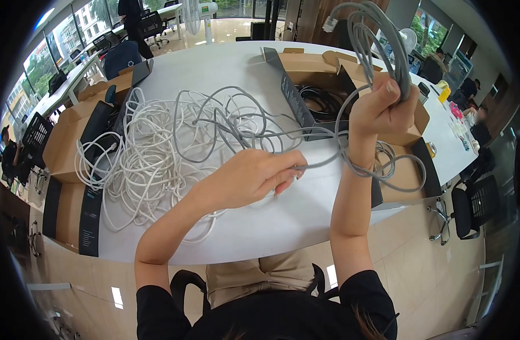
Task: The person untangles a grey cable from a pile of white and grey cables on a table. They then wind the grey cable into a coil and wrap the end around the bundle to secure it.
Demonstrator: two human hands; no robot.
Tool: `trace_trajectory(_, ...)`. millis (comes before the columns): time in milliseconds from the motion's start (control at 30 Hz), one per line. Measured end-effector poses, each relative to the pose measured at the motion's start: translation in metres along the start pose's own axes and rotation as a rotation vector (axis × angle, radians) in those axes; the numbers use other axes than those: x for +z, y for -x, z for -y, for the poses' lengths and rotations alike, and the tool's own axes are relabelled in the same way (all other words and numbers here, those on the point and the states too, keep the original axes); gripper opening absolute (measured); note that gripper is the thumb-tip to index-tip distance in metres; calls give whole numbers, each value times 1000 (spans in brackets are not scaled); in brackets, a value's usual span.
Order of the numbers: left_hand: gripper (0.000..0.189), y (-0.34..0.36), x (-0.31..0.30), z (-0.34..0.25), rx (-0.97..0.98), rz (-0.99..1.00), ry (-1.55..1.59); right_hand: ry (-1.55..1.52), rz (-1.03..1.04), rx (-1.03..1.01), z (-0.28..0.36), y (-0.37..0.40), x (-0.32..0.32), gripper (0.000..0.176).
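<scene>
My right hand is raised at the right and wrapped round a coil of grey network cable. A pale plug dangles from the top of the coil. Below it, a strand loops down around my right forearm. My left hand, lower and near the middle, pinches a run of the same grey cable. More grey cable lies in loose loops on the white table, partly over a large tangle of white cable to the left.
An open cardboard box holds coiled black cables behind my hands. Another open box sits under my right forearm with a grey coil. At the left stand open boxes. Office chairs and people are around.
</scene>
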State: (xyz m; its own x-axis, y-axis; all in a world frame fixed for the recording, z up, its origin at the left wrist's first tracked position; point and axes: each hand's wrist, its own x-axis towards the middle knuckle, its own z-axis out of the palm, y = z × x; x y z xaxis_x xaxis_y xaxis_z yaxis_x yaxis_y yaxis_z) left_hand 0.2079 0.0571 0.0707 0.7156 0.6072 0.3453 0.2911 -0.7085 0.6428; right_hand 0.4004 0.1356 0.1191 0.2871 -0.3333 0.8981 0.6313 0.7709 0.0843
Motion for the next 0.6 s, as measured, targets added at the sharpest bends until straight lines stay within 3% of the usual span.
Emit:
trace_trajectory(133, 16, -2, 10, 3, 77, 65, 81, 134, 37, -103, -5, -4, -8, 36)
trace_trajectory(233, 22, -7, 31, 15, -57, 102, 631, 94, 106, -213, 7, -5, -4, 35)
trace_trajectory(333, 29, -11, 42, 13, -357, 196, 904, -20, 273, -268, 24, 2, 2, 41)
trace_trajectory(433, 36, -11, 56, 22, -320, 192, 1022, -93, 392, -335, 44, 4, 9, 46)
trace_trajectory(600, 40, -11, 61, 25, -314, 7, 1225, -131, 434, -378, 51, 11, 17, 47)
